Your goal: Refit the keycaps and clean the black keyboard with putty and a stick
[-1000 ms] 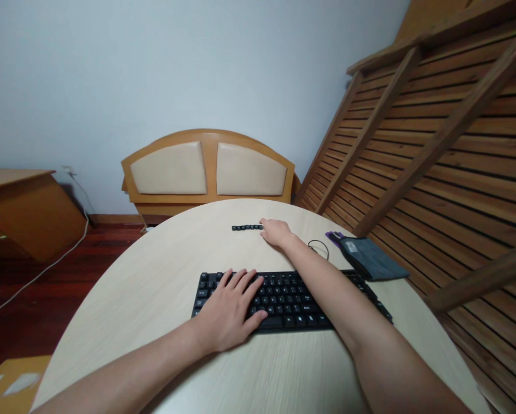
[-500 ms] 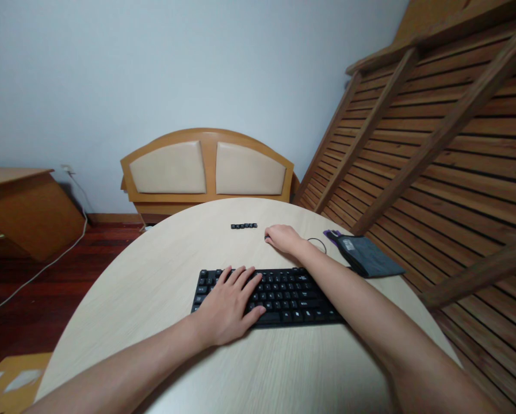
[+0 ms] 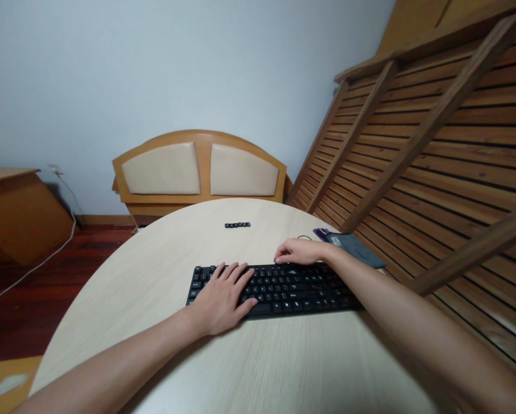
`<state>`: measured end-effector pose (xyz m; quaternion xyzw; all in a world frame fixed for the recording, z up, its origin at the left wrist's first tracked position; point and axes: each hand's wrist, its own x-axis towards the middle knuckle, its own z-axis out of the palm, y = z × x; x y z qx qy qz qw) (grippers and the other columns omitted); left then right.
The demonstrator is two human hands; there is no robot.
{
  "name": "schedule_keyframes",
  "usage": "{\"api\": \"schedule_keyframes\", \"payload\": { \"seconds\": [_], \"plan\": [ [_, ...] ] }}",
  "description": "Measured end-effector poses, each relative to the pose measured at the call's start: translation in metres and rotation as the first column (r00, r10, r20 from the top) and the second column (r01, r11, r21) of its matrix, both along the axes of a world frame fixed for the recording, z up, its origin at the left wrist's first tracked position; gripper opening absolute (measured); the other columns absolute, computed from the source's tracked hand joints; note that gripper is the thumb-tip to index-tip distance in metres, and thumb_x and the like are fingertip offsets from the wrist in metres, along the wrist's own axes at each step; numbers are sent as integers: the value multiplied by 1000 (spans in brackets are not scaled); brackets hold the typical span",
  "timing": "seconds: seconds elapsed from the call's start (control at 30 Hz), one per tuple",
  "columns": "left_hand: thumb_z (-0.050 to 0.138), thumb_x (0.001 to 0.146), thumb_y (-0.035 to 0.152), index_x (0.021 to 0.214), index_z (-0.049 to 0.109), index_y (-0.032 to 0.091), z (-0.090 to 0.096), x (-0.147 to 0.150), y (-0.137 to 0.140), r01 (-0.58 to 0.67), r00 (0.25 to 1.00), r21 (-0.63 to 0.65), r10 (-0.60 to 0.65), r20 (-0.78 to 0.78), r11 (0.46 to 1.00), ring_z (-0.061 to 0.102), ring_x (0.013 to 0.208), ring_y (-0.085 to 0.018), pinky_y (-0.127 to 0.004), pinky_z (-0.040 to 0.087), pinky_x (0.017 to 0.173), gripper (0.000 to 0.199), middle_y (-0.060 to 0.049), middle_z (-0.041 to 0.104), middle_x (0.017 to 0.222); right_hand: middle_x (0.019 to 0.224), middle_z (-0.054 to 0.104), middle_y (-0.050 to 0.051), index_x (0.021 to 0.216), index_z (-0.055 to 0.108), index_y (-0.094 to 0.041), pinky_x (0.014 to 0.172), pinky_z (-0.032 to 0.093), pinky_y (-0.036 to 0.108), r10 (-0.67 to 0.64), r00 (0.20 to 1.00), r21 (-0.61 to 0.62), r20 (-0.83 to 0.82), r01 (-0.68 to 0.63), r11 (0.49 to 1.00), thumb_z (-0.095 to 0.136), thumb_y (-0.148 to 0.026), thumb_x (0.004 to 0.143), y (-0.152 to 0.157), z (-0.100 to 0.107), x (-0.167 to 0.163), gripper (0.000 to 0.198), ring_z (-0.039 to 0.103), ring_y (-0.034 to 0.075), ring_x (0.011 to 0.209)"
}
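A black keyboard (image 3: pixel 283 293) lies on the round pale wooden table. My left hand (image 3: pixel 223 296) rests flat on its left part with the fingers spread, covering several keys. Over the keyboard's back edge, my right hand (image 3: pixel 299 251) is closed in a pinch; a small dark keycap shows at its fingertips, mostly hidden. Farther back on the table, several loose black keycaps (image 3: pixel 237 225) sit in a short row.
A dark grey pouch (image 3: pixel 356 247) with purple at its corner lies at the table's right edge. Behind my right hand loops a thin black cable (image 3: pixel 304 237). A padded headboard (image 3: pixel 203 167) stands beyond the table, and a slatted wooden frame (image 3: pixel 413 144) leans at the right.
My right hand has come back from near the keycap row toward the keyboard's back edge, still pinching. The left hand stays on the keys, while the whole view shifts slightly.
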<state>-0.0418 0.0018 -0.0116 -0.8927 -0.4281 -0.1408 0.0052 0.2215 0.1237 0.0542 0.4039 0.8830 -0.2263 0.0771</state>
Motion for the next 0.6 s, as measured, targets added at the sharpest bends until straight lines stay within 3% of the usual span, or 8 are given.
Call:
{"api": "schedule_keyframes", "payload": {
  "seconds": [0.23, 0.6],
  "plan": [
    [34, 101, 60, 149, 42, 18, 3, 2, -1, -10, 1000, -18, 10, -16, 1000, 37, 143, -32, -55, 25, 118, 65, -14, 43, 155, 96, 77, 9, 105, 75, -12, 75, 46, 27, -14, 995, -89, -102, 5, 996, 55, -42, 90, -3, -2, 8, 39, 65, 20, 83],
    [33, 101, 61, 150, 41, 19, 2, 0, -1, 0, 1000, -20, 0, 1, 1000, 37, 143, -32, -55, 24, 118, 64, -13, 43, 155, 94, 76, 8, 104, 75, -13, 74, 47, 27, 18, 995, -97, -100, -27, 995, 57, -41, 90, -3, 1, 10, 36, 65, 20, 82]
  ]
}}
